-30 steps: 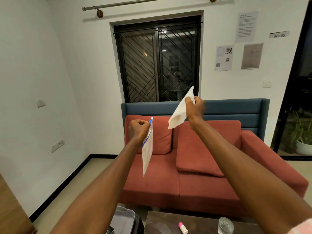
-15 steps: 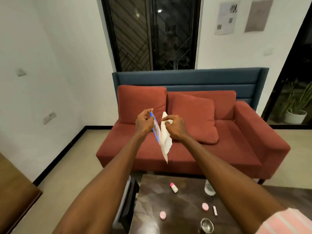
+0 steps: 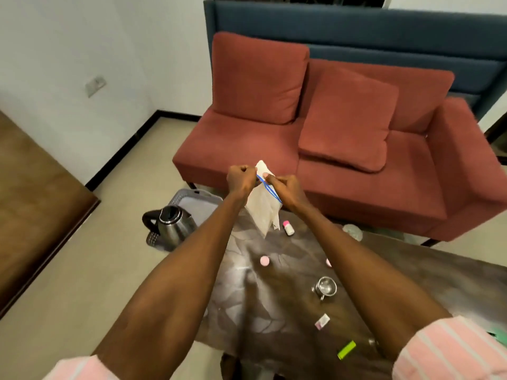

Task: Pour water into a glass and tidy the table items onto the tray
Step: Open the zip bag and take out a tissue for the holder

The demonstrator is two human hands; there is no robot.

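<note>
- My left hand (image 3: 241, 178) is curled into a fist, pinching the top edge of a clear bag (image 3: 263, 209) at its left corner.
- My right hand (image 3: 285, 192) pinches the same top edge farther along, on the blue zip strip (image 3: 270, 189).
- The bag hangs between both hands, held up over the far end of the table (image 3: 411, 270); inside it sits a white paper (image 3: 262, 167), whose upper corner pokes out above the opening.
- A grey tray (image 3: 192, 200) stands on the floor just left of the table; I see only a pale bare bottom, and my left arm hides its right part.
- A steel kettle (image 3: 172, 223) with a black handle stands at the tray's near left corner, lid down; I cannot tell if it rests in the tray or beside it.
- A glass (image 3: 352, 231) stands at the table's far edge, near the sofa (image 3: 343, 133); it is too blurred to tell what it holds.
- A small steel cup (image 3: 325, 286) stands mid-table, open and looking dry inside.
- A little bottle (image 3: 288, 227) with a pink cap lies on its side just below the bag.
- A pink lid (image 3: 264, 261) lies flat on the table, and a second pink piece (image 3: 328, 262) peeks out beside my right arm.
- A small sachet (image 3: 322, 321) and a green piece (image 3: 346, 350) lie near me on the table.
</note>
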